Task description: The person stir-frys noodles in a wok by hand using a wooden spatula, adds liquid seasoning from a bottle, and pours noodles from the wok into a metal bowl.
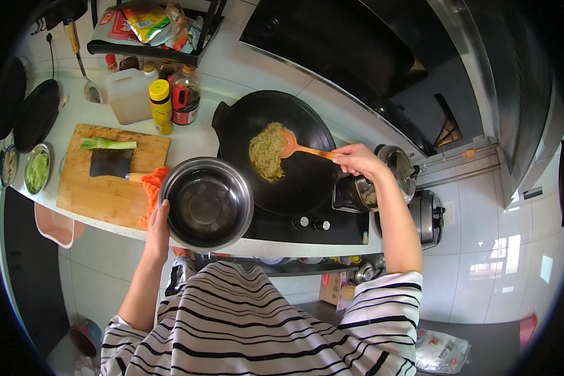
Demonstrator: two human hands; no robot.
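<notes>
My left hand grips the near left rim of a stainless steel bowl; I see only its bare metal inside. The bowl is over the counter's front edge, left of the hob. In my right hand is the handle of a wooden spatula. Its flat head rests against the right side of a heap of shredded, yellow-green food. That heap lies in a large black wok on the black hob.
Left of the bowl are an orange cloth and a wooden cutting board bearing a cleaver and a green stalk. Behind stand a yellow-capped container and bottles. Right of the wok are a lidded pot and a cooker.
</notes>
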